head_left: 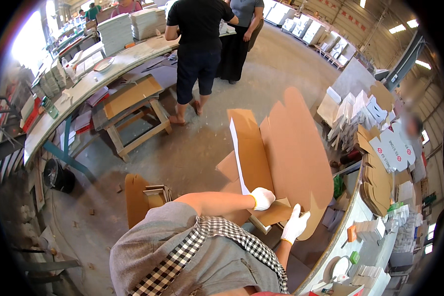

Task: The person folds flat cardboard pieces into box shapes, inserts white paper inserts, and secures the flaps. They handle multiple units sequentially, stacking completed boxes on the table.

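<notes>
In front of me lies an unfolded brown cardboard box [251, 153], with a white outer face showing along its left edge and a broad rounded flap [301, 163] standing up on the right. My left hand [263, 198], in a white knit glove, is closed at the box's near left corner; its fingertips are partly hidden. The gloved right hand [295, 225] pinches the near right part of the box between thumb and fingers. Between both hands a smaller inner flap [274, 215] is folded in. Under it, pale-edged pieces [259, 224] show in part.
To my right, a curved worktable [325, 269] carries stacked flat boxes [377, 190], pale tile stacks [370, 230] and an orange block [351, 233]. A low wooden stand [138, 123] and a black bucket [59, 175] are on the left. Two people [195, 49] stand ahead by a long bench [148, 49].
</notes>
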Demonstrator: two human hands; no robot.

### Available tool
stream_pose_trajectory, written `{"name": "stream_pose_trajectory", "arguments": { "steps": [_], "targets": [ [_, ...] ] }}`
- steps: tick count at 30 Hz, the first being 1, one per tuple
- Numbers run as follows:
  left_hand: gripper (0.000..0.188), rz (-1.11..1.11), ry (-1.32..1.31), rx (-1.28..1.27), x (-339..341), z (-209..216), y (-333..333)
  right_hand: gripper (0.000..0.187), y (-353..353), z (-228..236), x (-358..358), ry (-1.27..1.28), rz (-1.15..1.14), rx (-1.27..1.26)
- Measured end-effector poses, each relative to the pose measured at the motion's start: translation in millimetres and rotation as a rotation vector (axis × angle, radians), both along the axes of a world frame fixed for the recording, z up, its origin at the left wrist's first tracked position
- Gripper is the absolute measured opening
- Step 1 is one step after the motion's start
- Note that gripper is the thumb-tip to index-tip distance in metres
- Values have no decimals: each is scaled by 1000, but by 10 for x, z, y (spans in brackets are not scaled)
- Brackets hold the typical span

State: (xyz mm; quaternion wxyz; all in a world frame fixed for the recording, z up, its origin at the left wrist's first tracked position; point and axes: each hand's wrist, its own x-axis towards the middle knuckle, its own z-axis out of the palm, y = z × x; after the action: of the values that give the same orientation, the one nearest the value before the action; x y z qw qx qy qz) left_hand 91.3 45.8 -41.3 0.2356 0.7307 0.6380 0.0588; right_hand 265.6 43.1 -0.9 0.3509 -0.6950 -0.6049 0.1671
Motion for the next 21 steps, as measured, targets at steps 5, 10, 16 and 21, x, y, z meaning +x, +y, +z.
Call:
{"name": "stream_pose_trajectory", "arguments": {
  "steps": [5,10,16,21],
  "targets": [
    [20,45,-34,73,81,-331,44,63,-124,408,-287,-27,2,-43],
    [23,43,-138,4,46,-140,67,67,-351,-226,-356,553,366,267],
    [35,-109,-334,-153,-206,-186,193,59,25,-605,-391,-14,634,329],
    [51,471,-1387,-588,-315,-688,183,59,222,-803,-383,-182,870,483]
  ]
}}
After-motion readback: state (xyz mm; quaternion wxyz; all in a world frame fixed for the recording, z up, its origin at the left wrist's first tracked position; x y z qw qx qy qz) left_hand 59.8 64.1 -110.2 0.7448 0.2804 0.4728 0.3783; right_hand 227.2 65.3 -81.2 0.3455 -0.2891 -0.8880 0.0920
